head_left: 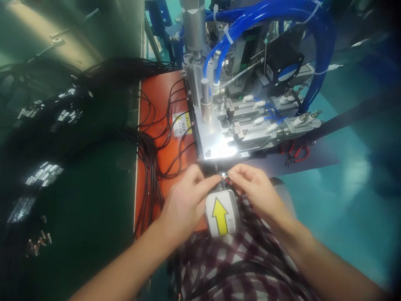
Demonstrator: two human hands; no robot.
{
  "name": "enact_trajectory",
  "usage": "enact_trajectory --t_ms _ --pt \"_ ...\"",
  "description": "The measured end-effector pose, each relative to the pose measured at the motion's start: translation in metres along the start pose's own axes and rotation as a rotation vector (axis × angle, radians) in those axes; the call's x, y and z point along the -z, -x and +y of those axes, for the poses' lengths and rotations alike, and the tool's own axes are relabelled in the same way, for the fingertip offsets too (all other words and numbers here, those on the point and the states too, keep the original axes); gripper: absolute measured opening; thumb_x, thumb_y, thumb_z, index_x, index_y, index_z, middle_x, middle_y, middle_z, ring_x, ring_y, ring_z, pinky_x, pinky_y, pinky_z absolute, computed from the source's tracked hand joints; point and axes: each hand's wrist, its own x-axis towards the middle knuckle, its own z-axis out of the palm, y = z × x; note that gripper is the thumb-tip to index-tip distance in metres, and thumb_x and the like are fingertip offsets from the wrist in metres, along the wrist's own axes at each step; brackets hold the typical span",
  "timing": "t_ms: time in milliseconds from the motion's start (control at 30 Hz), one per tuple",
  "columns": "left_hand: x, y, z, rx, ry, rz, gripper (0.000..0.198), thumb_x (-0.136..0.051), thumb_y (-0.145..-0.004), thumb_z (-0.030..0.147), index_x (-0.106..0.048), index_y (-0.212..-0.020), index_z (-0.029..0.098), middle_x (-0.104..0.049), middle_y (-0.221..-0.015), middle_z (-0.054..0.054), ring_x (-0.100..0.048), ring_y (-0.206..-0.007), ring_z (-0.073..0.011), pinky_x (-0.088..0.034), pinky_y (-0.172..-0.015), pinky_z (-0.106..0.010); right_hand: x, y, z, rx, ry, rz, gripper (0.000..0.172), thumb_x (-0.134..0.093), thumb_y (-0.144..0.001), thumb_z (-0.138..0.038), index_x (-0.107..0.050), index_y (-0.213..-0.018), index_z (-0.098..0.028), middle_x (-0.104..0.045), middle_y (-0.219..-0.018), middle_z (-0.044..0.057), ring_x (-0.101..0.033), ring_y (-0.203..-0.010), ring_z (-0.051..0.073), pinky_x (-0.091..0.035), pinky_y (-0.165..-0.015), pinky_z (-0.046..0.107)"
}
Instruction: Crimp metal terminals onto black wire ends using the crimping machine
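Observation:
My left hand (184, 200) and my right hand (258, 186) meet at the front edge of the machine. Between their fingertips sits a small silvery-white connector (223, 176) with thin wires, one of them red. My right thumb and index finger are closed in a pinch at its wire side. On the other side, the left index finger reaches to the connector, with the remaining fingers curled. Just below the hands stands a white box (208, 213) with a yellow arrow on top. Fingertips hide most of the connector, so its exact shape cannot be made out.
A metal machine (216, 146) with blue air hoses (266, 12) rises ahead. Black cables (147, 154) run over an orange surface (169, 159) at the left. Further left, a dark green table (94, 200) bears bundled cable ends. Red-handled pliers (294, 154) lie at the right.

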Motion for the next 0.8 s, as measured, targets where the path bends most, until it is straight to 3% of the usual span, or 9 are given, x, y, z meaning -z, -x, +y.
enact_trajectory --t_ms 800 --pt "-0.006 0.0019 0.0001 -0.011 -0.118 0.026 0.037 -0.045 -0.085 0.004 -0.069 -0.111 0.013 -0.05 -0.083 -0.005 -0.053 -0.06 -0.0101 -0.052 -0.055 -0.022 -0.005 -0.0003 0.0086 -0.02 -0.03 0.056 0.028 -0.065 -0.082 -0.039 -0.053 -0.069 -0.017 -0.047 -0.057 -0.005 -0.038 -0.051 0.008 -0.031 -0.048 0.021"
